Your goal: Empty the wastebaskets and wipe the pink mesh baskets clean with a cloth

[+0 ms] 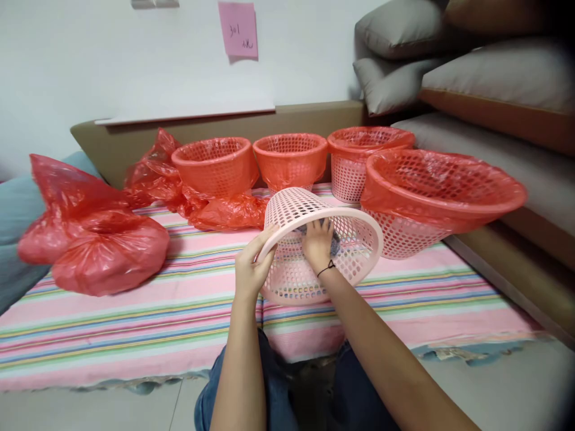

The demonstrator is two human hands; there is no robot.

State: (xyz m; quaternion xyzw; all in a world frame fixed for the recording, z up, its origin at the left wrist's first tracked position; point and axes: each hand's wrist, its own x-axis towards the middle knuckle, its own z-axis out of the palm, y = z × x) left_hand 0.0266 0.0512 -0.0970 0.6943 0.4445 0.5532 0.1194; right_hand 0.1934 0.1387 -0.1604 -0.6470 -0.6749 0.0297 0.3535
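A pale pink perforated plastic basket [296, 293] lies tilted on its side, its mouth facing me. My left hand [255, 260] is closed on the basket's rim at the left, thumb on the inner side. Inside the basket is my right hand [318, 242], its fingers pressing a dark grey cloth [335, 244] against the inner wall. Part of the cloth is hidden under the fingers.
Behind stand baskets lined with red plastic bags, among them a large one [442, 197] at right. Red bags [112, 251] lie at left on the striped cloth cover [188, 317]. Grey cushions [498, 72] are stacked at right. A pink note [238, 30] hangs on the wall.
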